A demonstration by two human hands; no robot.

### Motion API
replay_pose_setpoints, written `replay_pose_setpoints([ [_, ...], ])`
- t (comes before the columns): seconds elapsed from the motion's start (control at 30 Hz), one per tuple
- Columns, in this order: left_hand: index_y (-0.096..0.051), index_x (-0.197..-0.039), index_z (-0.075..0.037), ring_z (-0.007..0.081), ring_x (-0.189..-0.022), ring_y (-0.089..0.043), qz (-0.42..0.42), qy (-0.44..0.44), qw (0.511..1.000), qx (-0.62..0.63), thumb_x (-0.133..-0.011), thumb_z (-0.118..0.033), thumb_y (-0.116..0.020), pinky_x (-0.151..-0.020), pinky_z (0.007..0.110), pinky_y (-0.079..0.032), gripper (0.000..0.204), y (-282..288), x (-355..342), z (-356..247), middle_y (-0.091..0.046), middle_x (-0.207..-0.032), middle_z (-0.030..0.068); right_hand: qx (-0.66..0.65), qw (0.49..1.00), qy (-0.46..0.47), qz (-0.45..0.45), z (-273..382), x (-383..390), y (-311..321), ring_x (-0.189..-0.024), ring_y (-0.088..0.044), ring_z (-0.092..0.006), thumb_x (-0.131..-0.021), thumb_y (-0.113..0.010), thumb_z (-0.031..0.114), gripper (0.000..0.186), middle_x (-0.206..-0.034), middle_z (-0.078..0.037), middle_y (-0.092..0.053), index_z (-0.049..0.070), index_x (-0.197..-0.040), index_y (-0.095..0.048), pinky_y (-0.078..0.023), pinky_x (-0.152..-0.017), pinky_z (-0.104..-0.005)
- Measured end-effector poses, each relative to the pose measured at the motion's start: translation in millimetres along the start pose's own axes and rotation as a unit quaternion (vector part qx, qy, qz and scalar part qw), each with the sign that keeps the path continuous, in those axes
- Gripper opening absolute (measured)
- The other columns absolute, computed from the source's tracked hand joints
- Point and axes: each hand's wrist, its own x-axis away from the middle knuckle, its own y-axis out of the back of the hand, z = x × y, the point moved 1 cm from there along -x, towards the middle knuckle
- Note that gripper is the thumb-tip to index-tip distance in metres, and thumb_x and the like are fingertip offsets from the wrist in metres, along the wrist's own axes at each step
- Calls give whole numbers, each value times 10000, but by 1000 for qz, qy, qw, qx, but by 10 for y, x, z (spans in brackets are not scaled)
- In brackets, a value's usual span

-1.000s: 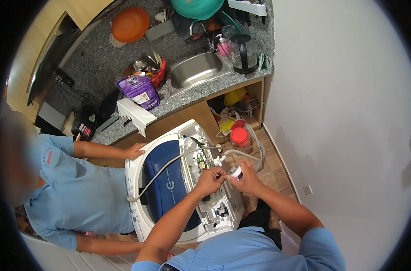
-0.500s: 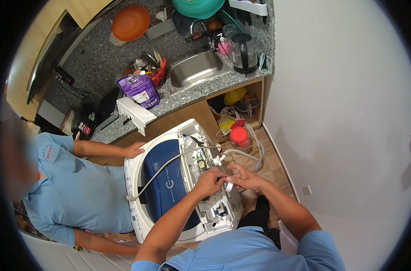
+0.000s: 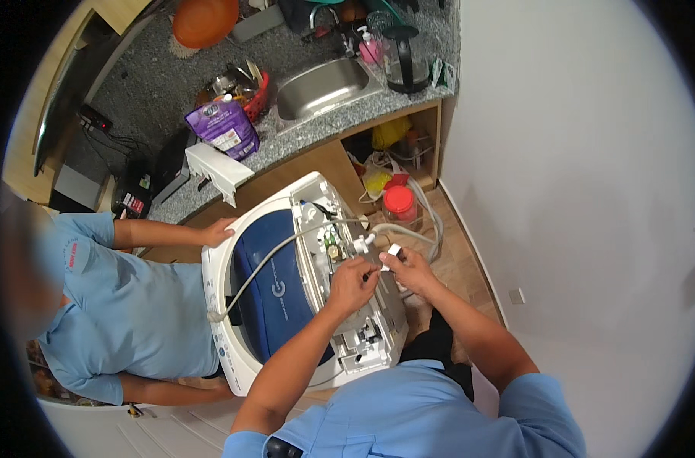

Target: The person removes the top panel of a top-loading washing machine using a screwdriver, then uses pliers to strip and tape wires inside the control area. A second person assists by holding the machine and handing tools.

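A top-loading washing machine [image 3: 220,320] with a blue lid [image 3: 275,298] stands before me, the compartment [image 3: 355,340] along its right side uncovered, with wires and white fittings showing. Over that compartment my left hand [image 3: 353,284] is closed in a pinch on a small dark piece, perhaps wire ends, too small to make out. Close beside it, my right hand [image 3: 410,270] grips a small white roll of tape [image 3: 394,250] between thumb and fingers. A grey cord [image 3: 257,271] runs across the lid to the compartment.
A co-worker's hand [image 3: 219,232] rests on the machine's far-left rim. Behind, a granite counter [image 3: 302,145] carries a sink [image 3: 324,90], a purple bag [image 3: 224,130], a white plastic panel [image 3: 218,172] and a kettle [image 3: 405,65]. A red-lidded jar [image 3: 399,201] and hoses [image 3: 437,221] are on the floor.
My right hand has turned and raised the white roll, which now shows above its fingers. My left hand stays close to it, still pinching. The whole view has shifted slightly.
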Motion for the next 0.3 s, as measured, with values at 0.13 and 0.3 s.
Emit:
replay_pose_setpoints([
  [0.13, -756, -945, -33, 362, -822, -628, -13, -6, 1000, -26, -850, -97, -726, -745, 450, -501, 119, 5, 33, -5, -638, -828, 145, -149, 981, -115, 36, 5, -56, -52, -658, -544, -109, -970, -706, 445, 448, -828, -29, -619, 12, -1065, -637, -435, -589, -271],
  [0.3, -732, -1156, -71, 265, -959, -635, -78, 177, 976, 96, -898, -140, -762, -861, 411, -514, 268, -44, 286, -362, -638, -1063, 164, -197, 965, -164, 52, -59, 13, 50, -590, -529, -127, -970, -712, 434, 517, -845, -23, -642, 19, -1240, -565, -458, -573, -260],
])
